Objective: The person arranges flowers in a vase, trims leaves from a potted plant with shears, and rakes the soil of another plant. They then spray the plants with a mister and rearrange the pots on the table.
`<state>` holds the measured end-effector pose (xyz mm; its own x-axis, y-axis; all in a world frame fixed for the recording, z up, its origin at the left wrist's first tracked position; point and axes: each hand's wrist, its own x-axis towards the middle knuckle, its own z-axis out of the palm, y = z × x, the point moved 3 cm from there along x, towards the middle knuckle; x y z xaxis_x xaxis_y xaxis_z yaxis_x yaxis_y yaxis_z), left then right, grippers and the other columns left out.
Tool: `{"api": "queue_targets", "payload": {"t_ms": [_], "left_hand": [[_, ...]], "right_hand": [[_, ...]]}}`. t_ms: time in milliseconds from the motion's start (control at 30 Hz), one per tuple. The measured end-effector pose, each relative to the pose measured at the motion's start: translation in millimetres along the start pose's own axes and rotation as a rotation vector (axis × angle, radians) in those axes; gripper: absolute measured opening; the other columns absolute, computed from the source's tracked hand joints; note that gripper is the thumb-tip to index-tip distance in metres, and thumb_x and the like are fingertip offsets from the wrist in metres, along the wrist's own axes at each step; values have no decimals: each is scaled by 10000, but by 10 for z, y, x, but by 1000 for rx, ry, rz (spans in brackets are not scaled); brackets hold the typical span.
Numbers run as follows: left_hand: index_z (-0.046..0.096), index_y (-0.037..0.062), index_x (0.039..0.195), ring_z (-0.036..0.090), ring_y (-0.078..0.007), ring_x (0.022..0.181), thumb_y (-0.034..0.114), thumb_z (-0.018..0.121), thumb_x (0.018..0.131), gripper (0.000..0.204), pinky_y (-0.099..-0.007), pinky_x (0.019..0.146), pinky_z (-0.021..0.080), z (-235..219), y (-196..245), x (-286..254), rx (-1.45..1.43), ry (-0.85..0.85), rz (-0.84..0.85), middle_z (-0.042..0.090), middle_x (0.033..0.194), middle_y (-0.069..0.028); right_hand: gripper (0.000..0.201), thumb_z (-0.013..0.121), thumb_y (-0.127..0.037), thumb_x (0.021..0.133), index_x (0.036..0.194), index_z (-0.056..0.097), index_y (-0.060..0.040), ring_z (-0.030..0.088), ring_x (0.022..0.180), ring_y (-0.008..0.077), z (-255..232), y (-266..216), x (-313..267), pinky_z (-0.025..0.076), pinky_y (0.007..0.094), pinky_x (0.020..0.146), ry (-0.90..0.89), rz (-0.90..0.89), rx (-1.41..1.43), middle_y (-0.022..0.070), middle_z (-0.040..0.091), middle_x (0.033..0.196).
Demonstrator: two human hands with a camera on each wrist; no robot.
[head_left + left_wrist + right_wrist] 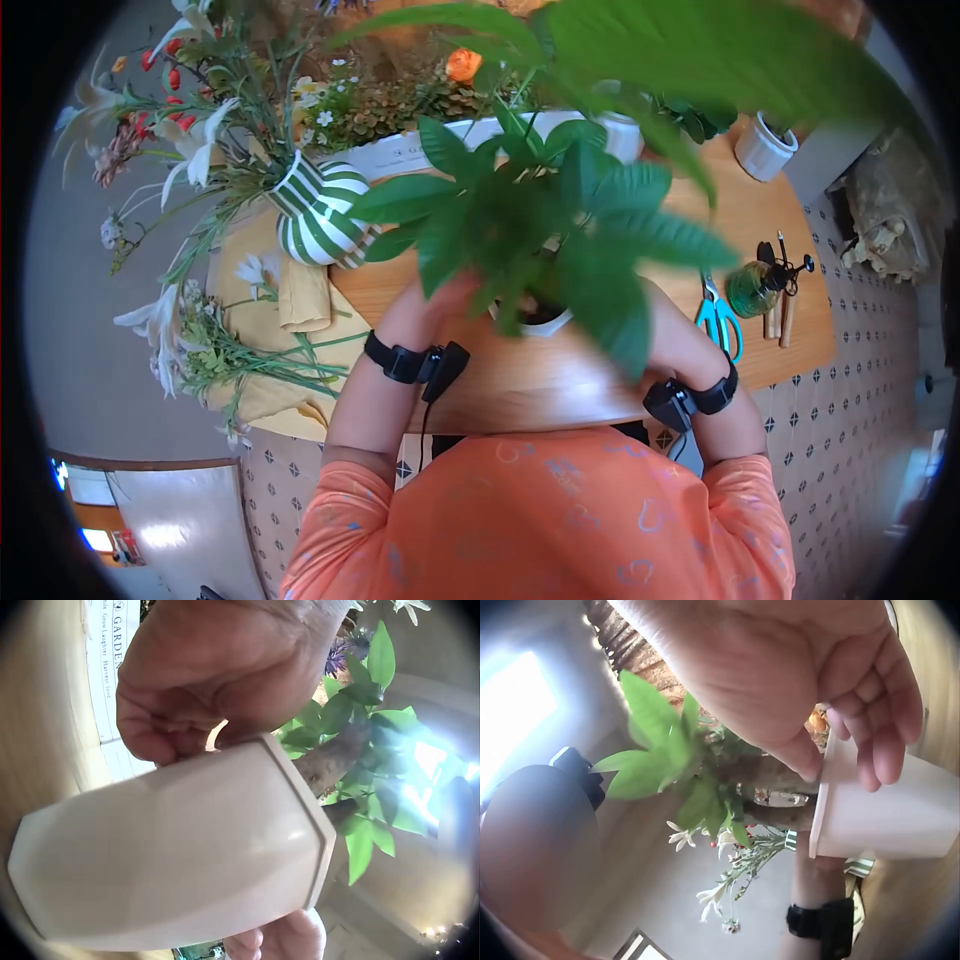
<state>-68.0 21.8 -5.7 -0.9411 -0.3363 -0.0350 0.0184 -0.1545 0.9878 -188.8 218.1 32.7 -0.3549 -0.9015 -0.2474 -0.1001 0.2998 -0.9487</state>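
A white flowerpot [172,847] stands on the wooden table [480,370], close in front of the person. From it grows a plant with thick brown stems and broad green leaves [620,240], which cover much of the pot in the head view. The left hand [225,675] holds one side of the pot near the rim, its fingers bent against the wall. Across from it, the right hand [795,682] has its thumb at the rim and its fingers over the outer wall. Leaves partly hide both hands from above.
A green-and-white striped vase [325,215] of flowers stands at left, above cut stems [290,360] on brown paper. Turquoise scissors [718,320] and a green spray bottle [752,288] lie to the right. A white planter box [385,155] and a small white pot [766,150] are behind.
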Motion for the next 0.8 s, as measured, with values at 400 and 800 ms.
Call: {"api": "queue_targets", "payload": {"t_ms": [400,800], "left_hand": [[510,-4,1180,596,-166,885,272,574,881,412,-268,697,514,-83,7,-95,39,88,-35,570,1122,-104],[351,24,1319,593,-296,998,401,417,948,533,-368,752,535,-93,10,-335,-101,-168,-195,520,1221,-163]], "right_hand": [[242,427,-186,962,942,593,-10,616,610,117,35,-252,-102,485,218,498,58,-130,80,82,649,744],[401,585,-181,873,1210,485,13,639,638,163,30,-57,59,502,233,509,-118,105,293,106,638,841]]}}
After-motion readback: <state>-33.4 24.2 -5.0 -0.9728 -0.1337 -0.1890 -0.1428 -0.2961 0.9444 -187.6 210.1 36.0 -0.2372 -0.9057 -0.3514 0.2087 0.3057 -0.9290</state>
